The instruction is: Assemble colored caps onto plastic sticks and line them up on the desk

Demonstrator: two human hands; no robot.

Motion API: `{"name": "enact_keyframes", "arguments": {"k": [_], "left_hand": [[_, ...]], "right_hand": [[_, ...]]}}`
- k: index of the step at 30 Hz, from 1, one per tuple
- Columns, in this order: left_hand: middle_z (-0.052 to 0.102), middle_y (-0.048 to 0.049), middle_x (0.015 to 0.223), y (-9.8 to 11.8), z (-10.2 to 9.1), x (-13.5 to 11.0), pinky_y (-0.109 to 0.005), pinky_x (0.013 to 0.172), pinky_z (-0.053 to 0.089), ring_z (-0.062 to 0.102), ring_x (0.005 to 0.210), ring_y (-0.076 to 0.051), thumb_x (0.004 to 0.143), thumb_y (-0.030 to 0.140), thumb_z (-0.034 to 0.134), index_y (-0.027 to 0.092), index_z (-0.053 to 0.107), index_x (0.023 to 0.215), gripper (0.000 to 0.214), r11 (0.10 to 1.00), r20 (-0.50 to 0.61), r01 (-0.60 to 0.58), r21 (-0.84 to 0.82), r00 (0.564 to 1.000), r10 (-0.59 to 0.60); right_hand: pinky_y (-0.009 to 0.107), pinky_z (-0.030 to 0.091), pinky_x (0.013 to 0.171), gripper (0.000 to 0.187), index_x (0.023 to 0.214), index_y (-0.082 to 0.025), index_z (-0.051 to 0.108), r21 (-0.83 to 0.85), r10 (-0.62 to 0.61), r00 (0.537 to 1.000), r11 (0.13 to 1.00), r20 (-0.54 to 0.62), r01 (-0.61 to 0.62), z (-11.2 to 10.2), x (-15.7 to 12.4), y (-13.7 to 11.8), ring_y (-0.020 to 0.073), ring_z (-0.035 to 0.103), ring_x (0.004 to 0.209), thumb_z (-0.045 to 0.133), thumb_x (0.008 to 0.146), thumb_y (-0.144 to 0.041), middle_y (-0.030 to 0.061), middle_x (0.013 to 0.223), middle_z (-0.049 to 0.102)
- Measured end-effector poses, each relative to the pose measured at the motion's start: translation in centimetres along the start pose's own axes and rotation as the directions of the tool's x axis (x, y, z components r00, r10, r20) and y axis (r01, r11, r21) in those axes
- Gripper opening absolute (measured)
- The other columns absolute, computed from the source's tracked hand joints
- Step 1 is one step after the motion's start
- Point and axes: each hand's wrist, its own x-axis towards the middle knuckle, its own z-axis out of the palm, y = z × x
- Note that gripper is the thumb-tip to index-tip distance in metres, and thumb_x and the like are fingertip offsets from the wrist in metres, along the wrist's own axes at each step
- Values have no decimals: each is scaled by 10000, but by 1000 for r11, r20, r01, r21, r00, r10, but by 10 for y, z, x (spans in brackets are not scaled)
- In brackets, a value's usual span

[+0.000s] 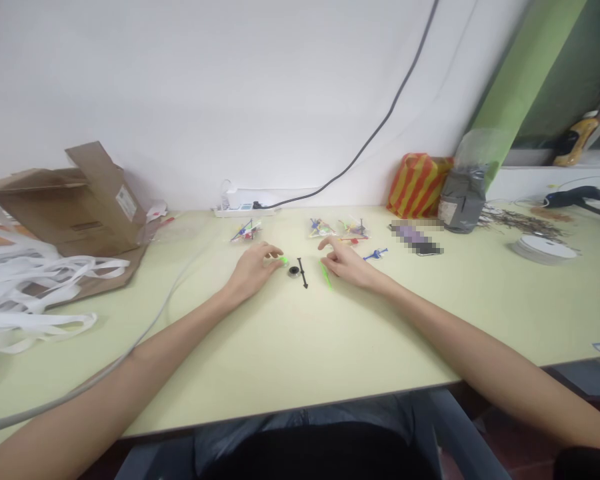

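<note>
Green plastic stick [326, 275] clamped in right fingers [333, 264], small green piece [285, 261] pinched in left fingers [274, 251]; bags of plastic parts [322, 228] near table's [280, 353] back edge.

A cardboard box [87, 212] sits near white straps [15, 283]; a bag [414, 188] (red-and-yellow striped) stands beside a grey pouch [464, 200].

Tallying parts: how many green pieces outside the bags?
2: one green piece at the left hand, a second green piece at the right hand. The hands may hide more.
</note>
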Motion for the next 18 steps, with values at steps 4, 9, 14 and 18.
{"name": "enact_keyframes", "arguments": {"k": [4,9,14,18], "left_hand": [[708,-50,961,0,0,-1,-359,813,500,639,902,-212,873,370,605,216,711,958,206,1000,10,0,-2,1000,0],[725,-64,999,-5,3,-1,-357,831,513,660,911,-211,899,348,570,208,737,1027,253,999,13,-37,-28,999,38],[724,-76,1044,-4,4,-2,-377,871,520,666,947,-224,931,353,516,210,751,1066,306,992,41,-123,-28,991,124],[719,-82,1065,-2,4,-2,-402,924,506,655,988,-233,939,304,482,210,747,1101,324,985,58,-170,-1,984,170]], "right_hand": [[254,305,595,206,1109,-205,473,-57,-8,999,998,32,10,-2,1,1,140,432,566,471,904,-229,-80,597,490],[256,299,607,169,1049,-182,549,-112,-30,997,993,74,39,-4,3,2,131,453,590,492,890,-204,-47,659,557],[259,298,619,188,1052,-172,580,-141,-33,997,989,75,43,-4,4,4,130,454,604,488,889,-190,-38,677,571],[257,298,614,197,1058,-168,582,-141,-36,996,989,79,47,-4,4,4,130,454,606,483,888,-187,-36,682,565]]}}
